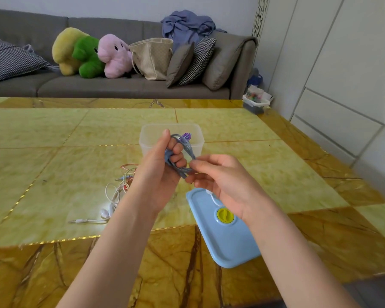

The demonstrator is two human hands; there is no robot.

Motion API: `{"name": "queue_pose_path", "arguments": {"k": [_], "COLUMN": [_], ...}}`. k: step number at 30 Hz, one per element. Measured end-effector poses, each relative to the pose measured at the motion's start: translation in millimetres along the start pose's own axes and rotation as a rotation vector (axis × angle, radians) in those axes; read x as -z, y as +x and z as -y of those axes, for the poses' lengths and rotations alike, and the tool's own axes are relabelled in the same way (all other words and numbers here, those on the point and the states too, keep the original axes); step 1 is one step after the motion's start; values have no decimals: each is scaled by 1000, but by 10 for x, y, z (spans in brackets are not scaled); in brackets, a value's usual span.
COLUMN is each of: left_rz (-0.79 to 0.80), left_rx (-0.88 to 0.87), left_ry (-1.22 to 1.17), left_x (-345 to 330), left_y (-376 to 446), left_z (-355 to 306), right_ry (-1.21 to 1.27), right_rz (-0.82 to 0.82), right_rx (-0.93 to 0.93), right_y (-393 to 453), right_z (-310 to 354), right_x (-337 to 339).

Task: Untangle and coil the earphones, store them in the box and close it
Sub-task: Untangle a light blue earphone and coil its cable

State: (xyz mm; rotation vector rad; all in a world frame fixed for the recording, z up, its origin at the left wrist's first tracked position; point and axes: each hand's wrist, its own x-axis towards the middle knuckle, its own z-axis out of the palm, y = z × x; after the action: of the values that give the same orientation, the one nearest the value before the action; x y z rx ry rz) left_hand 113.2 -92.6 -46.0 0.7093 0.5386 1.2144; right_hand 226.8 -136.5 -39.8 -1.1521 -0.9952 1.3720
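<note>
blue-grey earphone cord (182,152) is looped in a loose coil around the curled fingers of the left hand (162,165), which is raised above the table (253,134) with its thumb standing straight up beside the loops. the right hand (220,176) meets it from the other side, thumb and forefinger pinching the lower end of the same cord, the remaining fingers loosely bent and holding nothing else. a purple bit (187,137) shows at the top of the coil; whether it is an earbud or another wire is too blurred to tell. just behind the hands stands the clear plastic box (196,138), open, on the yellow marbled table. its light blue lid (225,241) with a yellow round knob (225,214) lies flat on the table below the right wrist, near the table's front edge. to the left of the left forearm a tangle of other earphones (118,192) lies on the table: white cord with white buds and a jack plug, mixed with reddish wire. beyond the table a grey sofa (120,85) holds plush toys (91,54), a beige bag (153,58) and cushions (187,63).
</note>
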Motion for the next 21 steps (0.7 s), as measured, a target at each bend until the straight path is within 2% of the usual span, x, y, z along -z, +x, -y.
{"name": "queue_pose_path", "arguments": {"k": [4,8,13,16,18,20,21], "left_rz": [-127,-134,-155,-180,-232,-249,-185], "left_rx": [37,84,228,281,223,7,-147], "left_ry": [50,-56,-3,297,532,813,940], "left_x": [6,-4,22,68,99,114,112], "left_y": [20,36,30,13,8,0,-5], "left_z": [63,94,127,118,104,61,30], "right_ry": [-22,-38,-453,-602,-664,-720,-746], "right_rz": [-35,-165,-312,-356,-370,-368,-355], "right_rx": [34,153,288,307,307,295,287], "right_y": [-9,-6,7,7,-9,-26,-37], "right_z": [8,25,81,120,173,218,230], "right_x": [20,41,133,215,276,320,320]}}
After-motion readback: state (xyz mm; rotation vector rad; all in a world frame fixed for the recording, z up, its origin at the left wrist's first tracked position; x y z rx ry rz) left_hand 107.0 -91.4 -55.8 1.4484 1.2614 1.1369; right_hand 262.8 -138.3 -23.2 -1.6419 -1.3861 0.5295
